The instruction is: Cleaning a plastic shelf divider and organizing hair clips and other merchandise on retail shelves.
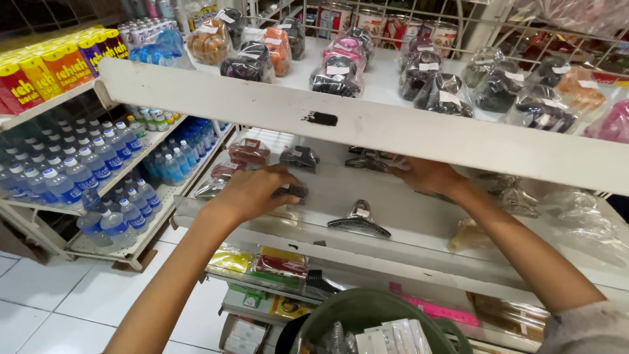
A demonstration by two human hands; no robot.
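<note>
Left hand [252,191] sits at centre-left of the frame, palm down on the middle white shelf [406,226]. Its fingers are curled together over a small dark hair clip [293,191]; only the clip's right end shows, so whether it is gripped cannot be told. Right hand [429,176] reaches in at centre-right, under the front edge of the upper shelf [367,124]. Its fingertips meet a bagged dark clip [368,160] at the rear of the middle shelf (finger position hidden by the upper shelf; open or closed cannot be told).

Adjacent items:
- Silver-grey claw clip [359,221], loose on the middle shelf, between the two hands, nearer the shelf front.
- Bagged clips, brown [249,151] and dark [299,157], just above the left hand.
- Green basket [367,311], bottom centre.
- Water bottles [98,164] on racks, left side.
</note>
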